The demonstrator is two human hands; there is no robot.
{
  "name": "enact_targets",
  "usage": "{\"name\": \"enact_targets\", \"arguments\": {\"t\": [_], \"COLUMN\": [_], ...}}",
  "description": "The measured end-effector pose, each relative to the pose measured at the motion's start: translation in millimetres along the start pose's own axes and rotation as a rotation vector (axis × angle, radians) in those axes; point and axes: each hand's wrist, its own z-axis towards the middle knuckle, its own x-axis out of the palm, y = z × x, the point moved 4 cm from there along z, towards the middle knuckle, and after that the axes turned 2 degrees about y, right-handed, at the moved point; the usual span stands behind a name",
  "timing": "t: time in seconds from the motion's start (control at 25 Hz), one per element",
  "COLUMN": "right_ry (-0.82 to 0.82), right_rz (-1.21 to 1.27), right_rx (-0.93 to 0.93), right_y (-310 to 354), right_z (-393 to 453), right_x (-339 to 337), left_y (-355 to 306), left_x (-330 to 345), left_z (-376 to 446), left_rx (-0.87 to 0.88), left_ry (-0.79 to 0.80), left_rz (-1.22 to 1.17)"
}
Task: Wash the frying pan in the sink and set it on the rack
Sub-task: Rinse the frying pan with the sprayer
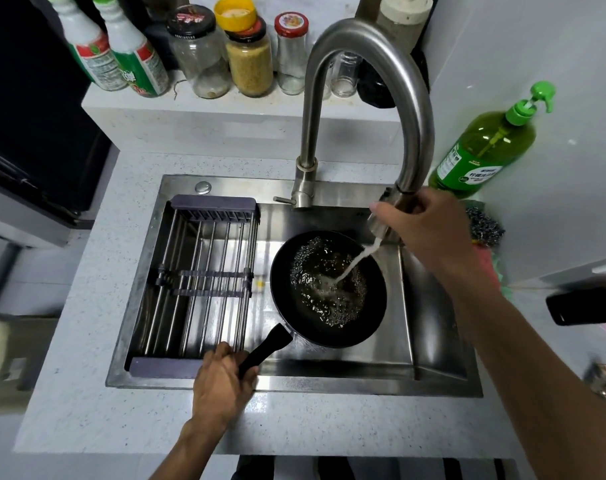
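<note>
A black frying pan (371, 317) sits in the steel sink (407, 344), right of the rack. Water streams from the faucet head (381, 220) into the pan and bubbles there. My left hand (222, 386) grips the pan's black handle (265, 349) at the sink's front edge. My right hand (429, 233) holds the faucet head, tilting it toward the pan. The grey wire rack (204, 278) spans the left half of the sink and holds nothing.
A green dish soap bottle (485, 147) stands at the right of the sink, with a steel scourer (483, 225) and a cloth beside it. Several jars and bottles (249, 57) line the back ledge. The faucet lever (284, 199) is behind the sink.
</note>
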Motion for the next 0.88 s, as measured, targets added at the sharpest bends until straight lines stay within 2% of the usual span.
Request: {"name": "enact_targets", "arguments": {"t": [0.08,0.2,0.24,0.32,0.44,0.52,0.6,0.68,0.76,0.88], "right_ry": [-0.015,-0.032,-0.057,-0.014,0.27,0.428,0.473,0.394,0.27,0.2], "right_rz": [0.083,0.402,0.482,0.49,0.404,0.439,0.528,0.572,0.539,0.598], "right_rx": [-0.053,-0.02,0.068,0.378,0.9,1.074,1.074,1.053,1.013,0.932], "right_y": [4,-28,-53,-112,-199,-233,-256,-260,-260,-247], "right_z": [-6,-38,-50,-75,-101,-107,-100,-96,-94,-86], "right_x": [-13,-10,-1,31,98,141,176,182,169,131], "left_y": [-2,-9,-15,-31,-55,-57,-50,-44,-43,-57], "left_x": [0,5,8,20,40,56,73,75,70,59], "left_z": [0,1,3,11,35,55,71,76,75,70], "left_rx": [0.017,0.062,0.086,0.153,0.163,0.04,-0.044,-0.057,-0.048,-0.065], "left_ry": [0.018,0.044,0.052,0.086,0.148,0.179,0.169,0.147,0.105,0.078], "left_rz": [0.079,0.359,0.42,0.471,0.433,0.337,0.313,0.307,0.288,0.241]}}
